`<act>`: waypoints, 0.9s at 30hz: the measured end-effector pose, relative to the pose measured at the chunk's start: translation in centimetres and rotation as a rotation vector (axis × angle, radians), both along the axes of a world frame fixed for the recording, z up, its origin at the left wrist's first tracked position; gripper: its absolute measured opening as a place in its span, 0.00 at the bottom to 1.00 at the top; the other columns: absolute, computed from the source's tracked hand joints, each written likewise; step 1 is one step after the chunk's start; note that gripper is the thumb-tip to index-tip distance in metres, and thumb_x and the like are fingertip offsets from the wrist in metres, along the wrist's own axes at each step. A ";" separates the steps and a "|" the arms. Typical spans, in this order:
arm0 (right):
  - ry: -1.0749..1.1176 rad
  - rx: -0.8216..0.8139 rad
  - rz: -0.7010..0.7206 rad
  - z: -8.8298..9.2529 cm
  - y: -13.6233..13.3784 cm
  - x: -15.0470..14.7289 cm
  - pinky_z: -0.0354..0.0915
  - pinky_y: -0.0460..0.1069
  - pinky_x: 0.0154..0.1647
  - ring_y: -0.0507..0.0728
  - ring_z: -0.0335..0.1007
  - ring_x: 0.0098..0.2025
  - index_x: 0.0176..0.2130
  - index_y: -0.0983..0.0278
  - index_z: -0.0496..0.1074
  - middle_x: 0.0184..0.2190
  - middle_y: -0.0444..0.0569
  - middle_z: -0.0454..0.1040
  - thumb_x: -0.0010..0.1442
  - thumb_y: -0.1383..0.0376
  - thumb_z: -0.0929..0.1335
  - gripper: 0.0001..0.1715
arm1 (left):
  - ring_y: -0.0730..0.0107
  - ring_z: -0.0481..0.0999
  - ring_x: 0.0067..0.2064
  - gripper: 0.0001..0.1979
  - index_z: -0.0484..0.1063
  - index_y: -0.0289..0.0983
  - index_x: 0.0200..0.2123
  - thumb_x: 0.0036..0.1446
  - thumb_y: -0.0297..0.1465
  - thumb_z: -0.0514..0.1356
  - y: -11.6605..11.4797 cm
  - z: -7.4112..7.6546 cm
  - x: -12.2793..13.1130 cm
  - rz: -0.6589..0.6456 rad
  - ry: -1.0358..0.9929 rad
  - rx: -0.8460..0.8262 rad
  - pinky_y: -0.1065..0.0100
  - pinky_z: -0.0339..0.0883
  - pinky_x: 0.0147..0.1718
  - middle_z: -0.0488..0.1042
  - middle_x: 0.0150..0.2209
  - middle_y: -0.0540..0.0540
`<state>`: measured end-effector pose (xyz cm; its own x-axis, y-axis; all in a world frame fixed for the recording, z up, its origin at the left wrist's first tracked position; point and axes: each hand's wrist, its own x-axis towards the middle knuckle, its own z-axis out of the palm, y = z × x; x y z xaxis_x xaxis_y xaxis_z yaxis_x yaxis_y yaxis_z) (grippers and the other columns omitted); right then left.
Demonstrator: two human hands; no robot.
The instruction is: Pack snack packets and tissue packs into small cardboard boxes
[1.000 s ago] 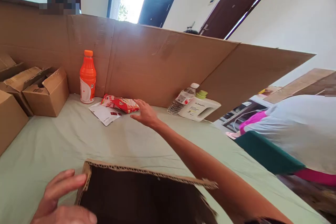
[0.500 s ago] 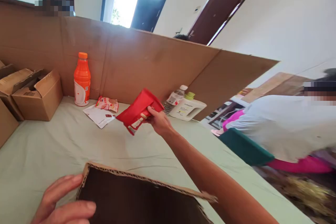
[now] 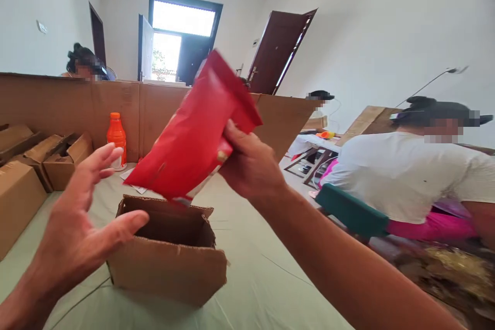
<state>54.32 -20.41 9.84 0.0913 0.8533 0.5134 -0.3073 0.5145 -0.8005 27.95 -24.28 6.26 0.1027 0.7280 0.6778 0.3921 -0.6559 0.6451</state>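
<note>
My right hand (image 3: 251, 165) grips a red snack bag (image 3: 189, 129) by its right side and holds it tilted in the air. Below the bag stands an open cardboard box (image 3: 166, 270) on the green cloth, its dark inside partly showing. My left hand (image 3: 85, 211) is raised at the box's left side, fingers spread and thumb apart, holding nothing. Behind the bag, an orange bottle (image 3: 116, 136) stands close to the cardboard wall. A white packet (image 3: 135, 185) is mostly hidden by the bag.
Several cardboard boxes (image 3: 19, 196) stand along the left side. A tall cardboard wall (image 3: 50, 98) crosses the far edge. To the right, a person in a white shirt (image 3: 394, 180) sits on a green chair (image 3: 351, 211), near crumpled packing material (image 3: 452, 273) on the floor.
My right hand has brought the red bag nearer and up over the box. My left hand has let go of the box's edge and opened. The view has shifted, showing more of the room.
</note>
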 end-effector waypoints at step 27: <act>-0.664 0.081 0.112 -2.0 -5.3 -2.9 0.74 0.52 0.37 0.57 0.76 0.37 0.38 0.63 0.75 0.35 0.47 0.81 0.53 0.60 0.77 0.15 | 0.66 0.80 0.36 0.17 0.78 0.39 0.39 0.50 0.42 0.73 -0.8 0.0 4.5 -0.431 -0.411 -0.304 0.68 0.76 0.33 0.82 0.37 0.47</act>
<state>51.40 -25.76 7.81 -0.3524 0.7957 0.4926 0.1816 0.5745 -0.7981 32.41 -25.08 6.30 0.2043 0.8445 0.4950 -0.1816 -0.4642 0.8669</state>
